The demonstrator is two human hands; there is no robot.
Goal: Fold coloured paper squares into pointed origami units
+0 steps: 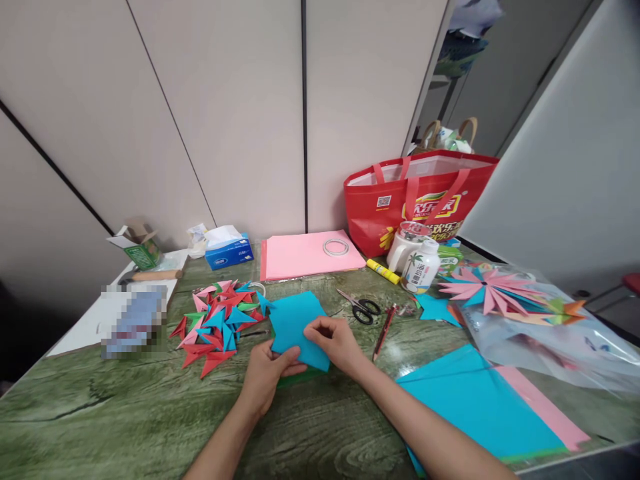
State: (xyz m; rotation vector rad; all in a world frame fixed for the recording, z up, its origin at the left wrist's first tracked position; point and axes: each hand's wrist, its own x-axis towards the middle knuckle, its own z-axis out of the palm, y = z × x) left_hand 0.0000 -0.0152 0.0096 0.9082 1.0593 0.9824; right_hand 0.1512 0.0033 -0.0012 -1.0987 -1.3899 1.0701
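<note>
A blue paper sheet (299,319) is held up over the table's middle, with a green edge showing beneath it. My left hand (267,375) grips its lower left corner, thumb on top and fingers underneath. At the right edge my right hand (334,341) has its thumb and index finger pinched together on the paper. Left of the sheet lies a pile of folded red, blue, pink and green paper pieces (220,323). Scissors (364,309) with black handles and a dark red pencil (384,333) lie to the right.
Pink sheets (305,257) carry a tape ring. A red bag (370,207), white mug (400,250), bottle (420,270) and yellow glue stick (383,271) stand or lie behind. Blue sheets (480,407) and a paper flower (487,287) are at right, a tissue box (229,255) at back left.
</note>
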